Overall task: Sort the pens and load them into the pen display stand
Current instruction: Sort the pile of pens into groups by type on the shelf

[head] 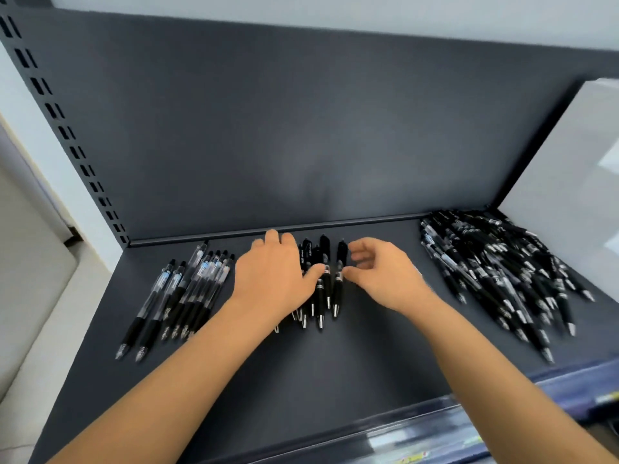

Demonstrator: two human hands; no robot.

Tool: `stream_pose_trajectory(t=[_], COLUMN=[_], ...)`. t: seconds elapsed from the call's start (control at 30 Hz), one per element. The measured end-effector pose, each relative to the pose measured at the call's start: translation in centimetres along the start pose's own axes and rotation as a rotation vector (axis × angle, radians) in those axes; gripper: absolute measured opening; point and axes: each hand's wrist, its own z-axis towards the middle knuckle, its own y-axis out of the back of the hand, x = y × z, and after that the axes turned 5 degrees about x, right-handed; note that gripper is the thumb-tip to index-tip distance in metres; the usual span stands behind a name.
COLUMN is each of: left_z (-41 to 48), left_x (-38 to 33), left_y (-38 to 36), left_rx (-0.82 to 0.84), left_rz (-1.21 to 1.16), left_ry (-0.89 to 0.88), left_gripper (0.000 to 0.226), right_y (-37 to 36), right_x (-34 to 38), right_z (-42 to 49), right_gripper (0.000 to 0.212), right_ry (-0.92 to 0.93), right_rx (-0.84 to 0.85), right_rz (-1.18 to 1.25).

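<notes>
Three groups of pens lie on a dark shelf (351, 356). A row of clear-barrelled pens (187, 289) is at the left. Several solid black pens (323, 283) lie side by side in the middle. A big loose pile of pens (502, 266) sits at the right. My left hand (271, 279) lies flat over the left part of the middle group, thumb against one black pen. My right hand (382, 272) hovers at the right side of that group, fingers loosely curled, thumb and fingertips close to the outermost pen. No display stand is in view.
The shelf's dark back panel (301, 128) rises behind the pens. A slotted upright (63, 128) stands at the left. A white box or panel (576, 155) stands at the right. The shelf's front edge strip (435, 426) runs across the lower right.
</notes>
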Motion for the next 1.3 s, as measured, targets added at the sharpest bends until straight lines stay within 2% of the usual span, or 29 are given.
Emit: stream_pose_trajectory(t=[0.23, 0.4, 0.57, 0.73, 0.87, 1.03, 1.2, 1.3], left_z=[0.5, 1.8, 4.8, 7.4, 7.9, 6.7, 6.2, 5.9], left_x=[-8.4, -16.7, -24.4, -27.5, -27.3, -25.7, -23.4, -21.9], left_y=[1.6, 1.1, -0.9, -1.4, -1.3, -1.1, -0.6, -0.4], left_rx=[-0.111, -0.092, 0.007, 0.046, 0.044, 0.065, 0.113, 0.213], left_rz=[-0.027, -0.084, -0.138, -0.173, -0.104, -0.093, -0.06, -0.055], left_ry=[-0.305, -0.348, -0.241, -0.082, 0.044, 0.142, 0.237, 0.276], left_gripper=[0.063, 0.052, 0.039, 0.048, 0.042, 0.034, 0.03, 0.031], right_y=[6.8, 14.5, 19.9, 22.0, 22.4, 22.0, 21.3, 21.0], right_x=[-5.1, -12.3, -18.9, -22.3, -23.1, -22.9, -22.3, -22.1], right_z=[-3.5, -4.1, -2.1, -1.2, -0.3, 0.4, 2.6, 3.8], right_gripper=[0.033, 0.033, 0.033, 0.028, 0.032, 0.044, 0.031, 0.024], right_ry=[0.127, 0.029, -0.039, -0.051, 0.017, 0.006, -0.041, -0.081], right_rx=[-0.201, -0.311, -0.287, -0.196, -0.114, -0.117, -0.122, -0.098], right_rz=[-0.107, -0.301, -0.375, -0.521, -0.449, -0.322, -0.324, -0.314])
